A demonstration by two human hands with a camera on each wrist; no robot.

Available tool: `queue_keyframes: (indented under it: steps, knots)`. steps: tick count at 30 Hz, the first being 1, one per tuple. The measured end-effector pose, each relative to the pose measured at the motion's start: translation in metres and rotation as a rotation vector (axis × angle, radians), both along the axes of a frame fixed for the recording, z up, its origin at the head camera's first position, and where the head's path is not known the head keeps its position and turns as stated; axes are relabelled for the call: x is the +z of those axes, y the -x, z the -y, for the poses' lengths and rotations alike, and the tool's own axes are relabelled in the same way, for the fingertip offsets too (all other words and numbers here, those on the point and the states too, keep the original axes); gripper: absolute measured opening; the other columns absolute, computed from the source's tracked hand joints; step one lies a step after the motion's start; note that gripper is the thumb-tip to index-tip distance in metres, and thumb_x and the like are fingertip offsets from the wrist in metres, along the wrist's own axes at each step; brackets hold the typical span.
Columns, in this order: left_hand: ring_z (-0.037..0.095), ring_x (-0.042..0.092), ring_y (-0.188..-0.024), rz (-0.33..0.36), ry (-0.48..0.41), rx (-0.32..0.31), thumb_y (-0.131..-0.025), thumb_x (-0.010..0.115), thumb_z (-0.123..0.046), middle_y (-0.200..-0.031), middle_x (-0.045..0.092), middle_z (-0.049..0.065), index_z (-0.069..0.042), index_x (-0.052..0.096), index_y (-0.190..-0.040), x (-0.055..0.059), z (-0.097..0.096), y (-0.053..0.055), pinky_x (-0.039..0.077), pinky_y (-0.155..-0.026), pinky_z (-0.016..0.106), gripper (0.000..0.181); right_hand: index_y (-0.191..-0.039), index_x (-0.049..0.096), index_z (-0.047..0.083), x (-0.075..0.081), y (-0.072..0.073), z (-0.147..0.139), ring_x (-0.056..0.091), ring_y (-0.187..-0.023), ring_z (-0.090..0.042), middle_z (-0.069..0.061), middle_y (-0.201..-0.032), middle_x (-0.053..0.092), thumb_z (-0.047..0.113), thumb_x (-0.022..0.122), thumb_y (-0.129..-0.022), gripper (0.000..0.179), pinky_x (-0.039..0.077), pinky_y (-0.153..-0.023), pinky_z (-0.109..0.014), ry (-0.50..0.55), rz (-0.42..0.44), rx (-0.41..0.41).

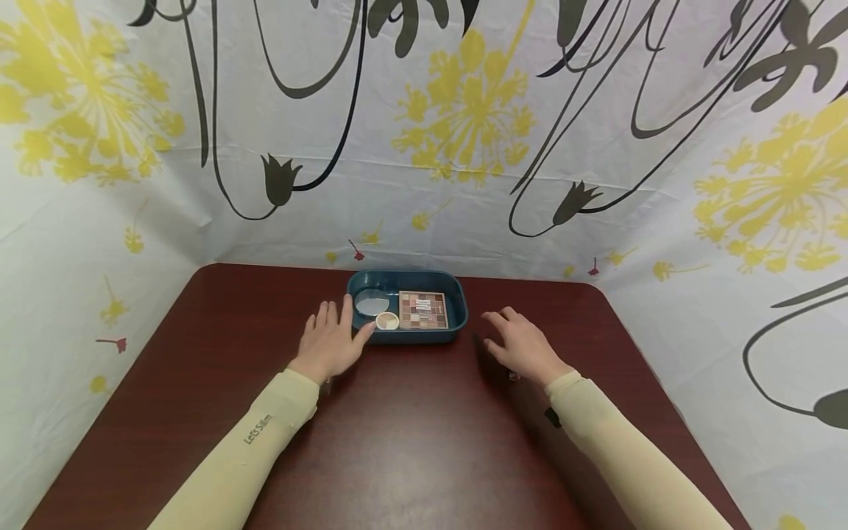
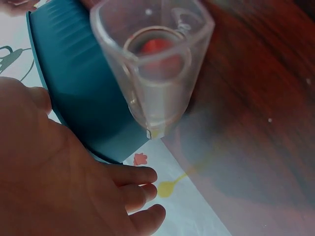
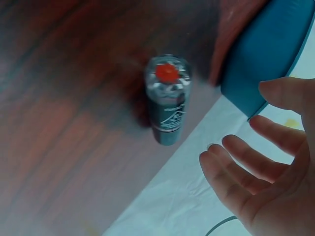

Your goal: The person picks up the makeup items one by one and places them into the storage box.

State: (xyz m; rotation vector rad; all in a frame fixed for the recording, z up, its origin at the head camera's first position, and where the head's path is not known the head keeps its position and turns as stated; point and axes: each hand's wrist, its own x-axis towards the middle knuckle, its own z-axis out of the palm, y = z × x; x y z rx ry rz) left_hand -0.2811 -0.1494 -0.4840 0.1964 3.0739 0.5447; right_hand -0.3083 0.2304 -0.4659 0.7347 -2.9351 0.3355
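A teal tray [image 1: 417, 337] stands near the table's far edge. Inside lie an eyeshadow palette [image 1: 433, 318], a small round compact [image 1: 387, 321] with a beige face and a pale oval disc [image 1: 372, 302]. My left hand [image 1: 330, 344] is spread at the tray's left rim, fingers straight. Right of the tray, and apart from it, my right hand [image 1: 523, 344] hovers with loosely bent fingers, holding nothing. The right wrist view shows a small bottle [image 3: 167, 110] with a dark label and an orange-red spot on top. A clear, tapered container [image 2: 157, 93] stands by the tray in the left wrist view.
A dark red-brown table [image 1: 411, 427] carries everything. Behind it and at both sides hangs a white cloth [image 1: 371, 235] with yellow and grey flower prints. Both forearms, in pale sleeves [image 1: 258, 427], reach in from the near side.
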Motion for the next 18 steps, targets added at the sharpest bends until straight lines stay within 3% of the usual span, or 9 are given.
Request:
queue_keyframes:
  steps: [18]
  knots:
    - [0.047, 0.010, -0.150, 0.012, -0.022, -0.002, -0.102, 0.028, -0.065, -0.161, 0.016, 0.032, -0.004, 0.005, -0.162, 0.000, 0.000, -0.001, 0.012, -0.118, 0.061, 0.089, -0.132, 0.064, 0.008, -0.015, -0.021, -0.024, 0.058, -0.086, -0.023, -0.011, -0.113, 0.058, 0.022, 0.074, -0.092, 0.044, 0.051, -0.071, -0.041, 0.005, 0.000, -0.059]
